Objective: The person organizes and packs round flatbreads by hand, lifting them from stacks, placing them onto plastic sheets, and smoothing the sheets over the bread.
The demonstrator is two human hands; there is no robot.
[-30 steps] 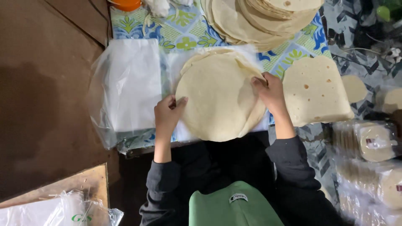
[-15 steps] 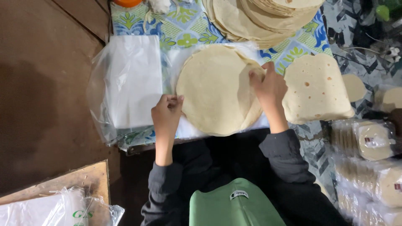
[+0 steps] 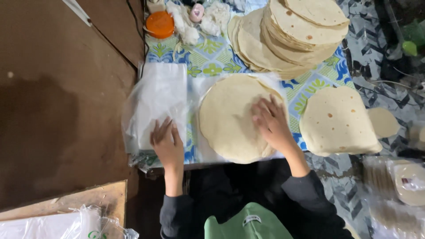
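Right hand point(image 3: 271, 122) flat on round tortilla stack point(image 3: 232, 117), fingers spread, palm down, holding nothing. Stack in middle, near table edge. Left hand point(image 3: 167, 142) flat on clear plastic bags point(image 3: 155, 104) at left, fingers apart.

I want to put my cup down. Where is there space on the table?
Free: patterned cloth between orange lid, plastic bags and tall flatbread stack. Crowded elsewhere: flatbreads under right hand, side pile.

bags point(image 3: 159, 99) left of flatbread stack point(image 3: 232, 117), taller pile point(image 3: 294, 33) behind
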